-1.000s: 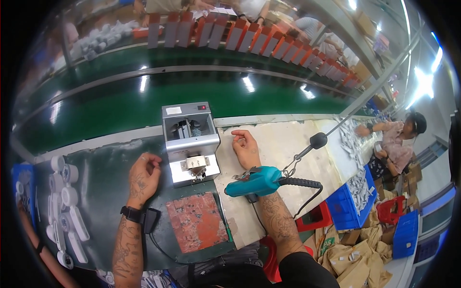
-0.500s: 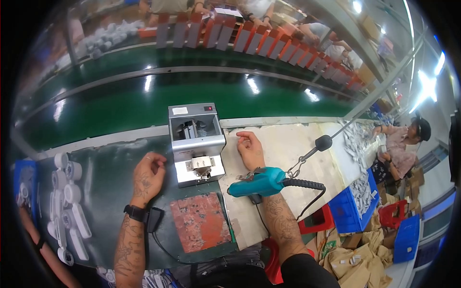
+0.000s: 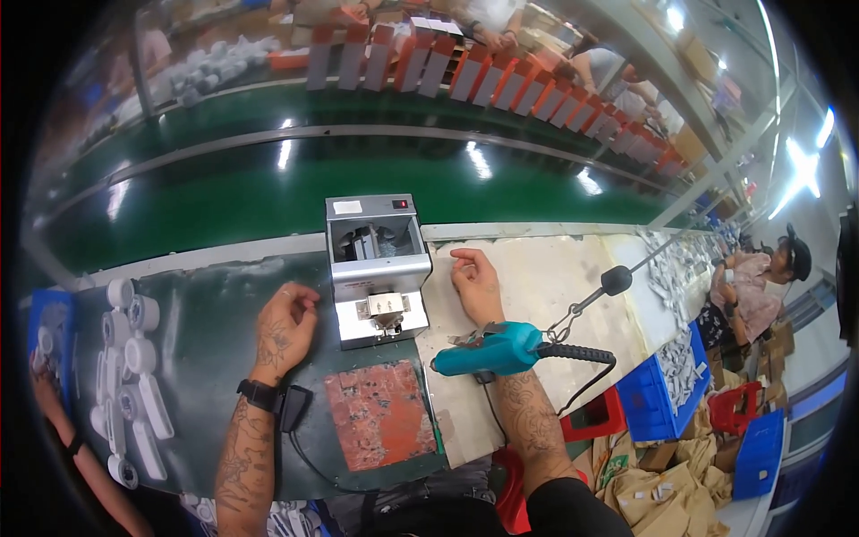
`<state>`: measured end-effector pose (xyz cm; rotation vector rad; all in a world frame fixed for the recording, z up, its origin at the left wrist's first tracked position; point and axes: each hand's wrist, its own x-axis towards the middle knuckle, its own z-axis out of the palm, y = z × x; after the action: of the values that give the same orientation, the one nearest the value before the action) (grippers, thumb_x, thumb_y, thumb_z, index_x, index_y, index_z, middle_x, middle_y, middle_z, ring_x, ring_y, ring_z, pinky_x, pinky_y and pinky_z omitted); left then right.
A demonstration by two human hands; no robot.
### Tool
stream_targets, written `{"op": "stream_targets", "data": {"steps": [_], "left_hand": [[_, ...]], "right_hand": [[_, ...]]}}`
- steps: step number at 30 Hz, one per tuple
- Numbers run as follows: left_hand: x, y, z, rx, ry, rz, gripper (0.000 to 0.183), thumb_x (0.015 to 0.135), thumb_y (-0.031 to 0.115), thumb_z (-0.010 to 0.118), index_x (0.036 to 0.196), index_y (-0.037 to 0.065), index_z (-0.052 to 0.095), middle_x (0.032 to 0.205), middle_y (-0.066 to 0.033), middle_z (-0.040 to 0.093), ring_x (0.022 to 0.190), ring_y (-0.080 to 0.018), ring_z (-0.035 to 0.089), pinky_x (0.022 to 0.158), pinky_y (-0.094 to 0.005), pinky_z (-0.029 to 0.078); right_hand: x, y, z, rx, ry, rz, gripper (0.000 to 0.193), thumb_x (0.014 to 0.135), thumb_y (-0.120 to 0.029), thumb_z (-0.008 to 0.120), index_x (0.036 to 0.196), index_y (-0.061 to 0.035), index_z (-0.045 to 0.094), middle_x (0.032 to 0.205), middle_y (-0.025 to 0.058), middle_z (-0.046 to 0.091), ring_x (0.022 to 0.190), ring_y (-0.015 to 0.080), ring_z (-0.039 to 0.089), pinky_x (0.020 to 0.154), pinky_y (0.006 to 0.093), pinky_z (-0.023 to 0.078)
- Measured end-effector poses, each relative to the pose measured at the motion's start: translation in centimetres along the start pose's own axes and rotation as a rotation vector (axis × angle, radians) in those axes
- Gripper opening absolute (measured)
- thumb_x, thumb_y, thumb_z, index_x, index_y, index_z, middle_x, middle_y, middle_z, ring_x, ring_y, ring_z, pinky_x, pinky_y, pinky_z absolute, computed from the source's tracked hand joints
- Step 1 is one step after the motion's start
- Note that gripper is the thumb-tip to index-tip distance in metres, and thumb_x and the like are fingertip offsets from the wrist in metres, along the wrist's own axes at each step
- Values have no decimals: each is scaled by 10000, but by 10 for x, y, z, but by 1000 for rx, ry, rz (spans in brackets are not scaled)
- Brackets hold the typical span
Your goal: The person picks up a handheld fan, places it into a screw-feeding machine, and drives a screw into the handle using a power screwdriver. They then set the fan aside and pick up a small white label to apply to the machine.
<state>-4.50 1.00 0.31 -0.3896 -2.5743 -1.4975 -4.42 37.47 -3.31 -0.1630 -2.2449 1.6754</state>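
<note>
A silver-grey bench machine (image 3: 379, 274) with an open top and a metal fixture at its front stands between my hands. Just left of it, my left hand (image 3: 286, 329) rests on the dark green table, fingers loosely bent and holding nothing. My right hand (image 3: 476, 285) lies on the tan sheet right of the machine, index finger partly stretched, also without an object. A teal power screwdriver (image 3: 490, 349) hangs from a chain over my right forearm, partly hiding the wrist. Nearer to me lies a worn red mat (image 3: 378, 415).
White handheld parts with round heads (image 3: 134, 356) are grouped at left, beside a blue bin (image 3: 55, 313) and another person's arm. A green conveyor (image 3: 268, 183) runs beyond the table. At right stand a blue crate (image 3: 649, 394) of small parts, a red stool (image 3: 598, 414) and a seated person.
The whole view has shifted slightly, so the bench sits a little farther right in the picture. My hands keep their places beside the machine.
</note>
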Motion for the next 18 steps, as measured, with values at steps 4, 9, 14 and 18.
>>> {"op": "stream_targets", "data": {"steps": [4, 9, 14, 18], "left_hand": [[2, 4, 2, 13, -2, -9, 158, 893, 29, 670, 1044, 36, 712, 890, -22, 644, 704, -124, 593, 673, -286, 490], [1, 0, 0, -4, 18, 2, 151, 902, 47, 677, 1047, 51, 718, 880, -22, 666, 697, -130, 612, 668, -295, 505], [-2, -3, -4, -17, 8, -6, 182, 892, 39, 672, 1063, 71, 728, 892, -38, 665, 719, -146, 628, 685, -296, 526], [-6, -30, 3, 44, 116, 142, 166, 900, 92, 681, 1061, 80, 722, 959, -80, 698, 840, -235, 707, 774, -360, 577]], "right_hand": [[-2, -9, -2, -3, 11, -8, 369, 910, 42, 618, 1271, -20, 662, 1018, 20, 618, 736, 60, 589, 679, 217, 476], [1, -7, 1, 39, 3, -21, 363, 913, 42, 616, 1268, -17, 664, 981, 16, 618, 728, 57, 575, 656, 218, 462], [1, 7, 2, -8, -6, -26, 279, 1005, -43, 636, 1283, -40, 660, 865, -34, 591, 712, 46, 514, 598, 227, 397], [-2, 1, 9, -80, -23, -33, 269, 1042, -157, 631, 1279, -40, 679, 1109, 68, 675, 934, 155, 620, 832, 324, 531]]}}
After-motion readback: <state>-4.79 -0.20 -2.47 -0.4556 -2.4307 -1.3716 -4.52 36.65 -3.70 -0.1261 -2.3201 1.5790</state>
